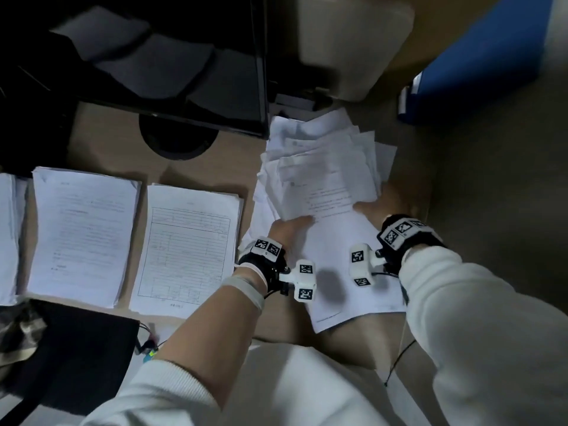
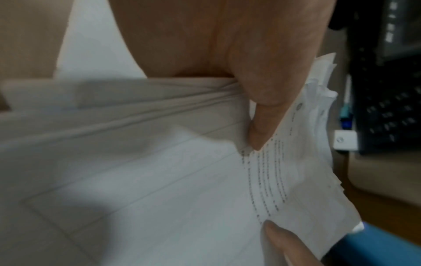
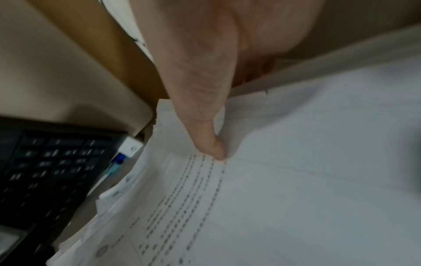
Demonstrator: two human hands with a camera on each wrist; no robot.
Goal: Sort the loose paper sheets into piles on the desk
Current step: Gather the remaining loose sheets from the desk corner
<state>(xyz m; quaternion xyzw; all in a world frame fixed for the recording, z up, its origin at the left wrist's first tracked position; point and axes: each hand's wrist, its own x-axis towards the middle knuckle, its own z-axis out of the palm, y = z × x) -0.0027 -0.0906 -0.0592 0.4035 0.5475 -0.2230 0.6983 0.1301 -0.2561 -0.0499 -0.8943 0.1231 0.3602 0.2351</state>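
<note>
Piles: three; loose heap: one.

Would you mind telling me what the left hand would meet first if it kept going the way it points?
Probably the loose sheets that the left hand already grips; beyond them, depth is unclear.

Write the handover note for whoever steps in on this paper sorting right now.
Left hand: thumb on top of the messy loose sheets, gripping their near edge.
Right hand: grips the same bundle from the right.
Done: neat piles on the desk: the text pile, the form pile, another at the left edge.
Left: sort the loose sheets, including the sheets under the wrists.
</note>
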